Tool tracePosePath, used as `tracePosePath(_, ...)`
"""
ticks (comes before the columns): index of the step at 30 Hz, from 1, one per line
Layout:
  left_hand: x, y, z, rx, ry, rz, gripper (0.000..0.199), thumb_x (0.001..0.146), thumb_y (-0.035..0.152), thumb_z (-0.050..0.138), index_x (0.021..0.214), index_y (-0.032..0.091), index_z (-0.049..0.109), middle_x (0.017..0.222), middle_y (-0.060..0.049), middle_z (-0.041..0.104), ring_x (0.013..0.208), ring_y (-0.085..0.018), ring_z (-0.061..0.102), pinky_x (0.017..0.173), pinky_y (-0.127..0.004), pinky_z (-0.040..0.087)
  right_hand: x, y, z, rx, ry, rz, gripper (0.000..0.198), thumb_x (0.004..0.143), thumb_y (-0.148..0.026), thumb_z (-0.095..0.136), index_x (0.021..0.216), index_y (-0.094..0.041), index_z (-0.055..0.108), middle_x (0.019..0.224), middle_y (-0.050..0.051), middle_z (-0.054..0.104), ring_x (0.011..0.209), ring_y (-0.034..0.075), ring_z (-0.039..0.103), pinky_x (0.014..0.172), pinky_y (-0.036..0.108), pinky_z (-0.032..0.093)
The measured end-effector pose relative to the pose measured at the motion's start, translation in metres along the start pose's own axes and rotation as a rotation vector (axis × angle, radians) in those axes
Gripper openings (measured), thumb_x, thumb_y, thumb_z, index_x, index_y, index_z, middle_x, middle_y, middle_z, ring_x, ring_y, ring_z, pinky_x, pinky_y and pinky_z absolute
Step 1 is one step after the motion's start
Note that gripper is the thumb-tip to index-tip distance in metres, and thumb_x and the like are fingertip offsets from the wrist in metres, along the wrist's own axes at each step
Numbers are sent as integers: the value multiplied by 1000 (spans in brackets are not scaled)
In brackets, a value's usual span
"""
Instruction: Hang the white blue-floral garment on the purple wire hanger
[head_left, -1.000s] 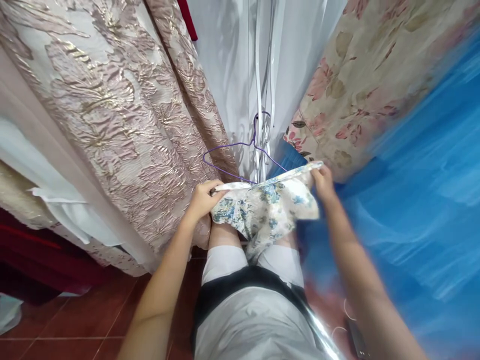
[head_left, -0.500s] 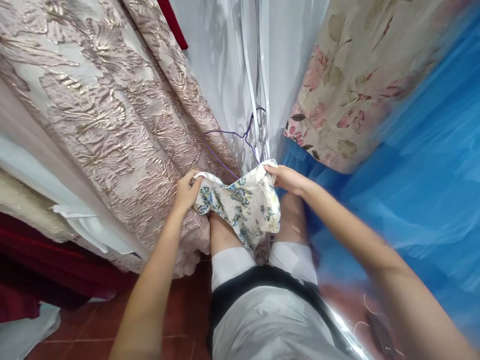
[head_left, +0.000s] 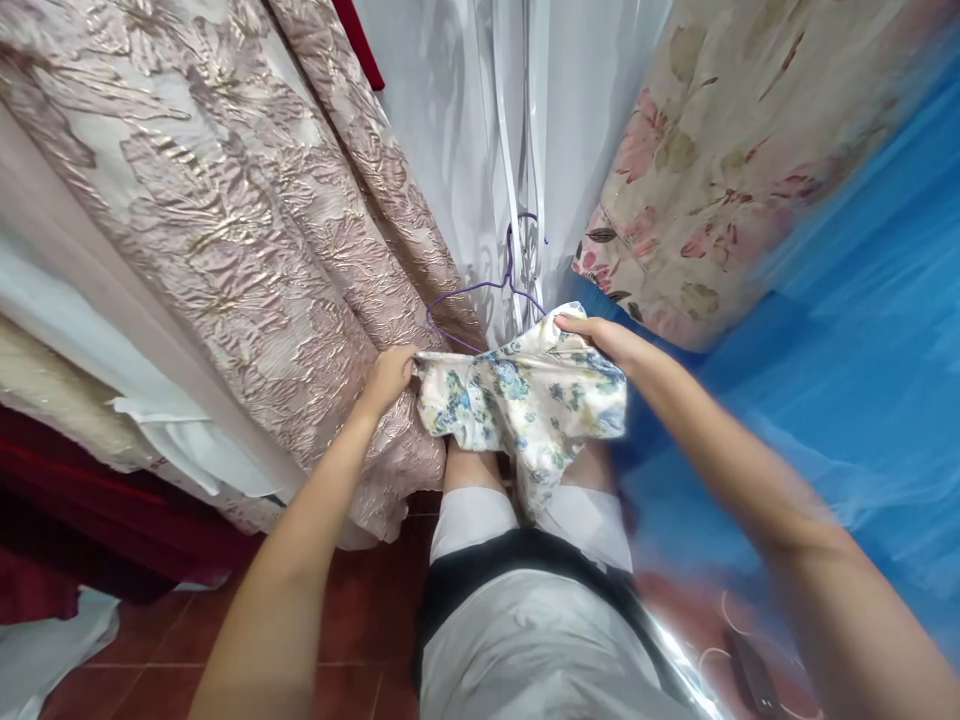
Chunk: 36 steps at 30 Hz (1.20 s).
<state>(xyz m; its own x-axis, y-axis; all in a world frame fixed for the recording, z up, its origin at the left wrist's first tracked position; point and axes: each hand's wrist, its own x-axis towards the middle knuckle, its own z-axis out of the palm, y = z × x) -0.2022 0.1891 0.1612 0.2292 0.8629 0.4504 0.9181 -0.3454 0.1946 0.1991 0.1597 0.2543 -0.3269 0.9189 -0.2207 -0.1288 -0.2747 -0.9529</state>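
Note:
A small white garment (head_left: 517, 390) with a blue and yellow floral print is stretched between my two hands, above my thighs. My left hand (head_left: 391, 378) pinches its left top corner. At the upper right edge, my right hand (head_left: 600, 335) grips the cloth, thumb on top. Just beyond the garment is a purple wire hanger (head_left: 510, 268), its hook up by hanging white straps; the cloth hides its lower part. Whether the garment touches the hanger, I cannot tell.
Pink brocade fabric (head_left: 217, 200) hangs on the left, white fabric (head_left: 442, 120) ahead, floral cloth (head_left: 690, 200) and blue tulle (head_left: 847, 400) to the right. Dark red cloth (head_left: 97, 530) hangs lower left. A dark power strip (head_left: 754, 670) with cords lies on the red tiled floor (head_left: 352, 610).
The garment has been spread wider and flatter, its right side swinging outward. My right hand has moved right and slightly up; my left has shifted a little right.

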Motion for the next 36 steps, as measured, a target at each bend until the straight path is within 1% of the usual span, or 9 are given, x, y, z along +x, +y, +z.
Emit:
tracePosePath(3,36,-2,-14,-73,244,-121,33,92,13,38,108,17,66,98,-10,70,93,-24,62,89,-33,45,-4,-5,3,3,-42,41,18,87,-34,71,87,-17,76,75,9,78,73,29,76,72,43,63)
tracePosePath(7,104,11,-25,-256,468,-114,27,96,19,42,104,18,67,104,-10,69,101,-24,62,98,-34,44,-13,-11,4,-36,24,17,20,89,-33,67,101,-18,75,84,7,80,84,30,78,80,44,64)
tracePosePath(9,135,22,-21,-338,488,-101,20,94,23,49,97,17,68,102,-10,68,105,-25,60,103,-35,42,-17,-13,5,-25,44,59,23,92,-34,63,104,-17,74,88,8,81,85,29,78,82,45,63)
tracePosePath(12,160,40,-6,-446,376,-122,17,90,26,57,86,15,70,84,-6,66,93,-23,60,95,-32,45,-21,-12,6,24,-12,166,30,97,-39,56,106,-17,74,94,9,81,89,28,77,85,45,63)
tracePosePath(16,152,42,14,-524,244,-245,23,88,31,57,80,14,70,75,-3,66,79,-19,59,79,-27,46,-20,-10,1,75,-65,197,34,98,-43,54,109,-17,73,97,10,80,91,26,77,86,42,62)
tracePosePath(22,118,-1,13,-436,223,-391,22,84,25,56,87,14,75,87,-7,73,83,-22,63,85,-31,47,-13,-9,-1,119,-50,204,32,98,-39,56,104,-13,74,91,12,80,88,28,77,81,43,63)
tracePosePath(26,125,-9,10,-406,334,-425,26,80,17,54,94,15,76,93,-9,75,91,-22,65,90,-31,48,-9,-2,0,51,-17,121,29,95,-38,60,104,-14,75,93,12,80,88,31,77,81,49,63)
tracePosePath(30,146,2,15,-621,509,-415,26,78,15,51,89,14,74,88,-6,74,86,-20,65,81,-27,50,0,6,-6,-78,88,-51,26,91,-34,65,107,-16,75,98,11,80,93,30,76,85,49,61)
tracePosePath(36,149,-4,24,-859,493,-563,22,73,13,52,83,15,71,80,-4,71,74,-17,63,73,-26,51,12,16,-14,-144,99,-146,28,88,-38,67,105,-17,76,99,12,79,96,29,75,86,48,59)
